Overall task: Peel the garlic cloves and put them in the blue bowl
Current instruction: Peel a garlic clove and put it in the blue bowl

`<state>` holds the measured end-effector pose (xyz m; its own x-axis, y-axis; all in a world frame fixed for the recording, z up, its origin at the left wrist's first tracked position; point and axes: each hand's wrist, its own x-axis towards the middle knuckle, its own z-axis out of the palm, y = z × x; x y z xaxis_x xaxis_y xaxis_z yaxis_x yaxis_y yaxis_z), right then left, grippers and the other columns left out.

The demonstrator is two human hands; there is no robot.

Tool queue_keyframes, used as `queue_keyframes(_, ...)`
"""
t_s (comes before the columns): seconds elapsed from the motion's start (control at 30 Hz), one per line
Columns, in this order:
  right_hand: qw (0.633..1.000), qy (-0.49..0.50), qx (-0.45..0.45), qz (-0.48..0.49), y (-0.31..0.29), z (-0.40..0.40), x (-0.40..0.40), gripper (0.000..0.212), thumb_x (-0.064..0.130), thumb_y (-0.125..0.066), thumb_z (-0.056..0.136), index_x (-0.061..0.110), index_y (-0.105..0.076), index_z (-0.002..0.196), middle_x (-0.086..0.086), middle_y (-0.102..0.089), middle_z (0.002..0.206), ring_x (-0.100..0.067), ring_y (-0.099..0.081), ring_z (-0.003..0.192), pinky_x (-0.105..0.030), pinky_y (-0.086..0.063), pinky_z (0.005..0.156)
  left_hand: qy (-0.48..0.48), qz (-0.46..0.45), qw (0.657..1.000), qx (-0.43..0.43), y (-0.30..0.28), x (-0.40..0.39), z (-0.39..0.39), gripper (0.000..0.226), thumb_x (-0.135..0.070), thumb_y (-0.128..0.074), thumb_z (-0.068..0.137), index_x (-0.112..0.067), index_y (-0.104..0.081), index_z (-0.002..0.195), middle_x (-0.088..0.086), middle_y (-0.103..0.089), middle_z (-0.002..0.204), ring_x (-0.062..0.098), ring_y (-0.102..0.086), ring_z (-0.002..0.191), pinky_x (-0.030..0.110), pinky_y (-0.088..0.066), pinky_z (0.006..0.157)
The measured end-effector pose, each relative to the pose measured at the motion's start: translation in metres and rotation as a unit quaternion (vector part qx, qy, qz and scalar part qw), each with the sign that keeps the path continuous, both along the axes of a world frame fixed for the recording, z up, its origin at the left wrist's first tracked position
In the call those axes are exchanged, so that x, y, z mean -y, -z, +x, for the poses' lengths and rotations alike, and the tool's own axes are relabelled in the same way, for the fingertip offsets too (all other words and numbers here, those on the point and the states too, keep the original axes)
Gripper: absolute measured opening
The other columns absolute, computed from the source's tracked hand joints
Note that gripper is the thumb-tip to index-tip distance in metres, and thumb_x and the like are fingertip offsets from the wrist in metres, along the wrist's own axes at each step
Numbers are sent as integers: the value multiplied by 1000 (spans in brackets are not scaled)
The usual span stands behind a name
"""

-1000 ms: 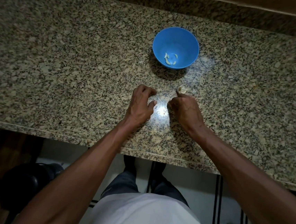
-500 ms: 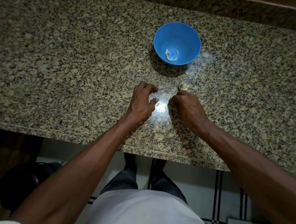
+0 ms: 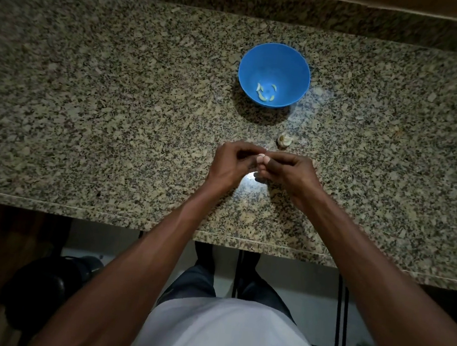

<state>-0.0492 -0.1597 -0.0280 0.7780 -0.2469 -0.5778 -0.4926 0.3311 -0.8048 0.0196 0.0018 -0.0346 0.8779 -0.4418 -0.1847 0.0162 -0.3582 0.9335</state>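
Both hands meet over the speckled granite bench (image 3: 89, 103), left hand (image 3: 232, 163) and right hand (image 3: 286, 170) pinching one small pale garlic clove (image 3: 261, 157) between fingertips — best steady it, nick the skin, strip clean — round blue plastic bowl (image 3: 263, 61) waits just beyond.

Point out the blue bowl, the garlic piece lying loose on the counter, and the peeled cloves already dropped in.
blue bowl (image 3: 274, 63): head view, bare inner wall near the far rim.
loose garlic piece (image 3: 284, 140): head view, its middle, on the counter.
peeled cloves (image 3: 265, 92): head view, the cluster on the bowl's floor.

Glossy speckled granite counter (image 3: 116, 106)
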Motion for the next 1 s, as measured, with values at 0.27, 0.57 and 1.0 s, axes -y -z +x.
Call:
queue_keyframes(0.27,999,47,4,-10,-1,8,-3,24,2,-78,88,-8,-74,110,-19,-79,98,-27,-78,85,-29,-63,76,-54,55,987,139,4,12,-8,16,-11,-66,98,-11,-79,106,0,-78,92,0,-70,77,21,-60,65)
queue_keyframes(0.57,979,41,42,-194,1,11,-18,17,13,-82,90,3,-79,102,-7,-80,82,-21,-79,74,-40,-66,73,-121,71,988,69,3,22,-10,14,-12,-66,98,-14,-79,101,-7,-75,85,3,-71,77,27,-62,64)
queue_keyframes(1.0,900,-85,94,-416,5,7,-18,7,2,-70,94,4,-75,99,-4,-76,87,-13,-73,75,-38,-65,63,52,172,983,-30,-8,9,14,17,-25,-72,96,-10,-78,100,1,-75,79,8,-70,64,27,-55,55)
